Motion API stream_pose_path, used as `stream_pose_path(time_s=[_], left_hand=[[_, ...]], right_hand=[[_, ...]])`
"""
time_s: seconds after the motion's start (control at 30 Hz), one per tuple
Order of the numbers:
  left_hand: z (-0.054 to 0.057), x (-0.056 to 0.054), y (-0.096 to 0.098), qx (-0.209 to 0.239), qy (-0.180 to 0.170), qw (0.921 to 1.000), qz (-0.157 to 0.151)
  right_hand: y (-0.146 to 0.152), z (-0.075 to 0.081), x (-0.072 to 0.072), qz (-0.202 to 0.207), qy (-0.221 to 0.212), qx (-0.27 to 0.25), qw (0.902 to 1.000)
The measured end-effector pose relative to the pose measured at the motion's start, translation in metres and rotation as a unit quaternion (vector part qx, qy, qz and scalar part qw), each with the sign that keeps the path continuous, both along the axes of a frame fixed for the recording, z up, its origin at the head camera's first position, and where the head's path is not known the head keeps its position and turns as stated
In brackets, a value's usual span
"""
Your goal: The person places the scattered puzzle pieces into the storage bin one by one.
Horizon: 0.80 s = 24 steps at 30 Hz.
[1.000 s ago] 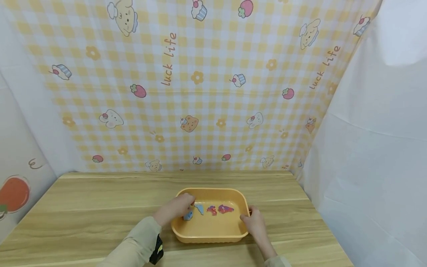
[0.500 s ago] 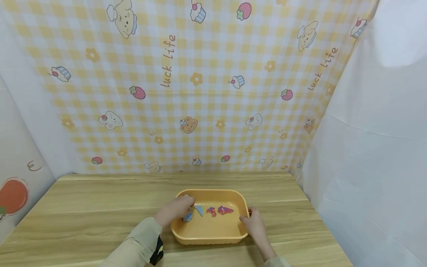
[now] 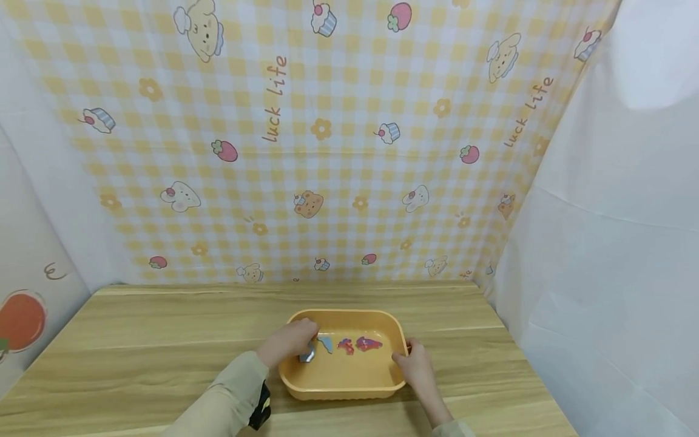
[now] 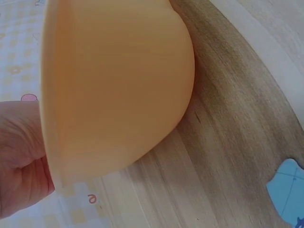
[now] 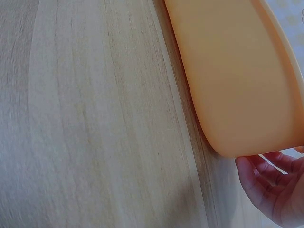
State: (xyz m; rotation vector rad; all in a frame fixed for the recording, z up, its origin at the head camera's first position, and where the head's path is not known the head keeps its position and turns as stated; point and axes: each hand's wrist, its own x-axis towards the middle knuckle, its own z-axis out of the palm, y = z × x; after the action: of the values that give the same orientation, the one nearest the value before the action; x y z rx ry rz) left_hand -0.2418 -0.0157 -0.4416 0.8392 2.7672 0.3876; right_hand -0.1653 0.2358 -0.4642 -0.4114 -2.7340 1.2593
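A blue piece lies at the left end of a yellow tub, partly covered by a person's left hand; whether that grip pinches it cannot be told. Nearby inside the tub lie a pale-blue piece, a small red piece and a purple-red piece. The right hand grips the tub's right rim. Beneath is a wooden bench.
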Motion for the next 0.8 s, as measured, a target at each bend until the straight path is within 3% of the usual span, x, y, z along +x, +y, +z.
stream_pose_path(time_s=[0.17,0.4,0.8], left_hand=[[0.0002,-0.0010,0.0012,-0.008,-0.012,0.9999,0.000],[-0.0012,-0.0028,0.0021,-0.009,0.001,0.9999,-0.014],[-0.0013,-0.0020,0.0039,-0.012,-0.001,0.9999,-0.009]], right_hand=[[0.0014,-0.0020,-0.0015,-0.001,0.005,-0.002,1.0000],[0.0013,-0.0040,-0.0020,-0.004,0.009,0.000,1.0000],[0.0015,-0.0035,-0.0019,-0.002,0.008,-0.001,1.0000]])
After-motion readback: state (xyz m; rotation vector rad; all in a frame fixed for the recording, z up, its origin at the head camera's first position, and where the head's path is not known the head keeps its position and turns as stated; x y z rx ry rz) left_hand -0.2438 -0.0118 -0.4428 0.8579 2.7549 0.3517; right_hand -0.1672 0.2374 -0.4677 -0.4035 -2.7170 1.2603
